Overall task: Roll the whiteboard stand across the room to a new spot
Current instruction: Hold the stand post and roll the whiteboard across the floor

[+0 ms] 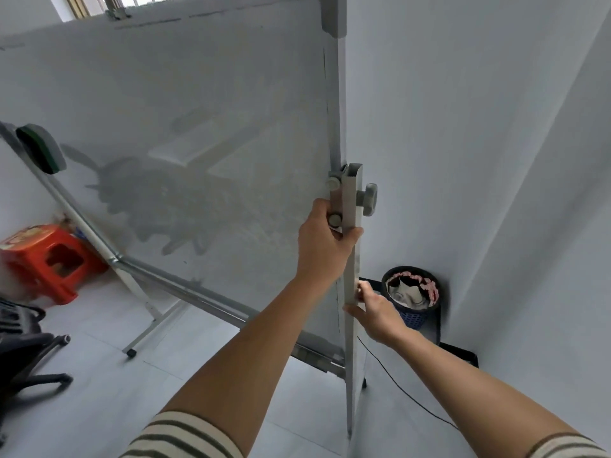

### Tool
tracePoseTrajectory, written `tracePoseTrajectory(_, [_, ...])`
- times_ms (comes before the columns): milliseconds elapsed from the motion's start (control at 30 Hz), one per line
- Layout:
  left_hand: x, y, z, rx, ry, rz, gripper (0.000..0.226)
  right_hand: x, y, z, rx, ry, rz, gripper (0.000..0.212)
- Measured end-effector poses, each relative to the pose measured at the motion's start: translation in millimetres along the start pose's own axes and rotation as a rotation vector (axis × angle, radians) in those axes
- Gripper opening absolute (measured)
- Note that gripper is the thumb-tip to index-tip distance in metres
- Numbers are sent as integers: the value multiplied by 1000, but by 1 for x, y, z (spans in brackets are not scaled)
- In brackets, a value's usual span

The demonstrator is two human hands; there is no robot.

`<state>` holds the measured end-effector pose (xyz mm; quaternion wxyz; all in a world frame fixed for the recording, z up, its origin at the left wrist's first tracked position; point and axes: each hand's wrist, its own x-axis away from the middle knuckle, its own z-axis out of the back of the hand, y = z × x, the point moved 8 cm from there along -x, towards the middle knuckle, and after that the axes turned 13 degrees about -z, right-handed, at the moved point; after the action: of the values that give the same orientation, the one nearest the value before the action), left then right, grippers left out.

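Note:
The whiteboard (185, 127) fills most of the view, tilted on its grey metal stand. The stand's right upright post (351, 292) runs down in front of me, with grey clamp knobs near its top. My left hand (322, 242) grips this post just below the knobs. Lower on the same post, my right hand (377, 314) holds it from the right side. The marker tray (205, 297) runs along the board's bottom edge. A leg with a black caster (131, 352) rests on the tiled floor at the left.
A green eraser (41, 148) sticks to the board's left edge. A red plastic stool (53, 259) stands at the far left, a black office chair base (29, 368) nearer. A dark wastebasket (411, 297) sits against the white wall on the right, with a black cable (406, 396) on the floor.

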<state>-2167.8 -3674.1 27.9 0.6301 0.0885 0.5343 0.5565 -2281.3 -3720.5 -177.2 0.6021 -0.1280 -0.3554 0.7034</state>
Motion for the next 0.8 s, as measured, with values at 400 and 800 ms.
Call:
tracePoseTrajectory(400, [-151, -94, -66, -45, -14, -67, 41, -164, -30, 39, -27, 59, -87, 42])
tracePoseTrajectory(800, [-229, -145, -83, -109, 90, 13, 44, -277, -50, 51, -45, -49, 1, 46])
